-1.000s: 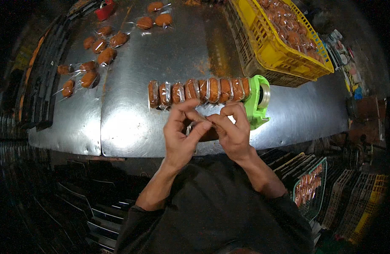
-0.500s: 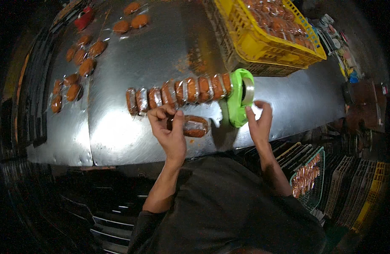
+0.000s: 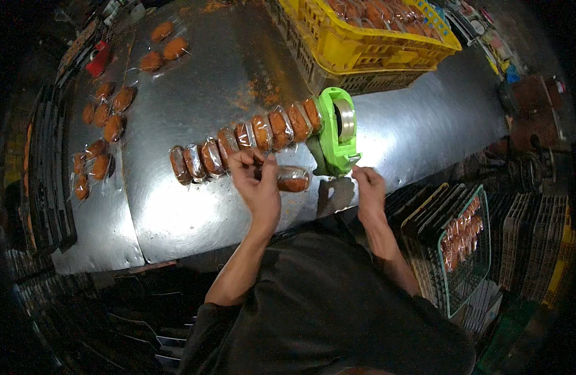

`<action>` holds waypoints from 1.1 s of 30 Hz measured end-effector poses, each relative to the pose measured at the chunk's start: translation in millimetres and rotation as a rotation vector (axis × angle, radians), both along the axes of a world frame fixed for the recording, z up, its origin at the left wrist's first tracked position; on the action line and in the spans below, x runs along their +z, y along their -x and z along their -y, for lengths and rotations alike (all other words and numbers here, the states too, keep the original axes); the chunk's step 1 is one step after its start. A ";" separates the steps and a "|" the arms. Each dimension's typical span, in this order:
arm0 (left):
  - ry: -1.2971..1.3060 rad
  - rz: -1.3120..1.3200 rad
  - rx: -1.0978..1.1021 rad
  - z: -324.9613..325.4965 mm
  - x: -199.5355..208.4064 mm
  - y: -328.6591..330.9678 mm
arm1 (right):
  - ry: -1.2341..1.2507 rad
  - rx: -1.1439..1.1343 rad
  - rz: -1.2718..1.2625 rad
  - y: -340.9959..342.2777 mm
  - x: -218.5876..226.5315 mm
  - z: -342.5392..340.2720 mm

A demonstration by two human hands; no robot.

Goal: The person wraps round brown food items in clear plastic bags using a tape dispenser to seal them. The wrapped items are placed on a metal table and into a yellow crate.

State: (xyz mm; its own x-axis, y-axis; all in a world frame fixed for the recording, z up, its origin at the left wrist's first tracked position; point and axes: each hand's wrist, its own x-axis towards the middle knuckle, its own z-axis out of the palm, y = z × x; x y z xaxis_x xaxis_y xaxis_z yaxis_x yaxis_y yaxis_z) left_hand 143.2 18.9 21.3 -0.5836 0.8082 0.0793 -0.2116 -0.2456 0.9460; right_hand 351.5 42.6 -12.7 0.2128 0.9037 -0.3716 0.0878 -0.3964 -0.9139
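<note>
My left hand is closed, thumb against fingers, on one end of a brown bread roll in clear wrap. This roll lies just above the metal table, in front of a slanting row of similar wrapped rolls. At the right end of that row stands a bright green tape dispenser with a roll of clear tape in it. My right hand pinches at the dispenser's near, cutter end, thumb and forefinger together on the tape's end. The strip itself is barely visible.
A yellow crate full of wrapped rolls rests on another crate at the back right. More wrapped rolls lie scattered at the left, near a red object. Stacked crates and a green-rimmed basket stand below the table's right side.
My right hand has come down from beside the tape roll to the dispenser's cutter end, its fingers now pinched. The left hand keeps hold of the bread roll. The whole view has shifted and turned slightly.
</note>
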 end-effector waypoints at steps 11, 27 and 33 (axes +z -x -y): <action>-0.112 -0.195 0.014 21.6 31.1 19.5 | -0.584 0.504 0.078 120.7 72.6 13.5; 0.434 -0.266 0.077 79.5 -24.6 241.2 | 0.010 1.858 -0.263 66.3 64.4 37.7; 0.719 -1.051 -0.125 36.6 15.7 276.2 | 0.564 1.233 0.835 -89.5 28.5 82.7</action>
State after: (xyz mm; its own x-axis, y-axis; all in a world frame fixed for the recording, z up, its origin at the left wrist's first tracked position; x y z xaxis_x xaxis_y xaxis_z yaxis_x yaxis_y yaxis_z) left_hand -133.1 -17.6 37.0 -0.4233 0.9057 -0.0214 0.7311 0.3555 0.5823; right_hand 441.1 -40.1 15.8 -0.2063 0.4619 -0.8626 0.9762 0.0366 -0.2139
